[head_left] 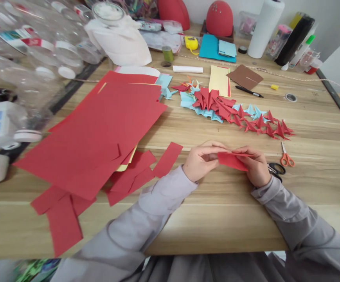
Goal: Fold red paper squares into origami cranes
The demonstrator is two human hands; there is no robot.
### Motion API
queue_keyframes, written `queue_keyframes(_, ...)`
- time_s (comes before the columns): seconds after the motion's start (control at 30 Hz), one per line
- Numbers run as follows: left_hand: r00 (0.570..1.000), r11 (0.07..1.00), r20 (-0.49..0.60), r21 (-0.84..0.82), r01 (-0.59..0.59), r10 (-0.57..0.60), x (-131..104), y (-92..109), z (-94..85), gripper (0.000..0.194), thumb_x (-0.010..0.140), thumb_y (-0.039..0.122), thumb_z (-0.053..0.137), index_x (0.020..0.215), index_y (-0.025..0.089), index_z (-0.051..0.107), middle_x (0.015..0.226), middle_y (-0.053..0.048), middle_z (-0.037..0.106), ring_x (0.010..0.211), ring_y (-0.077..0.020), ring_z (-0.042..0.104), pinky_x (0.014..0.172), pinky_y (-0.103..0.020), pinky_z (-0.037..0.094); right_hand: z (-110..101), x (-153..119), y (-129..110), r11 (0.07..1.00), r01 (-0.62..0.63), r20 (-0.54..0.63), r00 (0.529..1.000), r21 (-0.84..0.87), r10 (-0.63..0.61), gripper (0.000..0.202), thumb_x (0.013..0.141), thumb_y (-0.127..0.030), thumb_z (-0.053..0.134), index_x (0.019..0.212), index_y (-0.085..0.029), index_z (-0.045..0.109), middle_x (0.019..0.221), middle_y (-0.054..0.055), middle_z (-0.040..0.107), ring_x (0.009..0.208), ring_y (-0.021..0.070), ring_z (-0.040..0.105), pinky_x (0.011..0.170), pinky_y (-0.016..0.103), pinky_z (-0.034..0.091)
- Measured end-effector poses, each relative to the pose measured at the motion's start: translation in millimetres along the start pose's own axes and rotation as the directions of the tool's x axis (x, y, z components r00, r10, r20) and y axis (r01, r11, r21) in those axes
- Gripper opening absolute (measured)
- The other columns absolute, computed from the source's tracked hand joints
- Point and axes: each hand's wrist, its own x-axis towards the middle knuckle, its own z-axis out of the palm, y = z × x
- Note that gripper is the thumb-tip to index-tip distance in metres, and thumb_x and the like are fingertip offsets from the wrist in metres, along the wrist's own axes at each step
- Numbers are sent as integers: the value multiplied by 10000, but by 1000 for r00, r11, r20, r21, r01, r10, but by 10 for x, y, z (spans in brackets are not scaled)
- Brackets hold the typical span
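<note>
Between my two hands is a small piece of red paper [232, 160], folded over, held just above the table. My left hand [202, 159] pinches its left end, the fingers along the top edge. The right end is gripped by my right hand [257, 164], thumb in front and fingers behind. Beyond my hands lie folded red paper cranes [259, 122] and light blue ones [206, 113] in a cluster. A cut red paper strip [168, 159] rests left of my left hand. Black-handled scissors [277, 169] lie partly hidden beside my right wrist.
Large red sheets [108, 129] spread across the left, with more red strips [64, 225] in front. Orange-handled scissors [287, 156], a black pen [249, 91] and a tape roll [290, 97] lie to the right. Plastic bottles [37, 58] crowd the far left; a white bottle [265, 29] stands behind.
</note>
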Motion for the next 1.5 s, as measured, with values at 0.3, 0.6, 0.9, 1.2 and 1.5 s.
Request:
queue_keyframes(0.3,963,969,-150,70,236,-223,-7,82,24,156,667,281,736,664,128,707,588,-40,667,507,-119,606,539,-239,527,68,-17,-69,986,146,93,986,-84,-138,378,757,-536,608,885,-185,666,704,25,673,587,145,608,565,294,516)
queue_keyframes(0.6,958,979,-206,-54,194,-202,11,72,63,147,626,266,754,660,131,705,693,-15,643,524,-102,602,492,-232,552,123,-10,-128,967,118,33,993,-224,-114,239,727,-408,686,773,-173,692,610,6,668,518,121,585,537,261,499)
queue_keyframes(0.9,959,976,-185,-16,217,-216,3,84,55,185,659,316,730,631,136,703,645,-14,619,528,-100,585,484,-220,544,140,-24,-115,953,102,18,995,-285,-102,211,688,-360,724,745,-159,694,616,11,672,501,108,556,502,252,503)
queue_keyframes(1.2,940,954,-162,-30,298,-299,-2,42,65,222,603,303,765,723,124,714,678,-34,680,534,-112,607,499,-230,551,136,-27,-112,970,63,17,998,-236,-60,259,666,-363,738,810,-149,712,628,20,674,486,95,528,424,218,476)
queue_keyframes(1.5,878,883,-89,-31,469,-470,-6,38,90,246,531,252,808,655,87,675,537,-39,659,482,-130,621,494,-238,552,123,-23,-88,979,89,97,993,-185,-72,206,694,-329,726,813,-163,704,634,11,678,519,100,577,444,205,506)
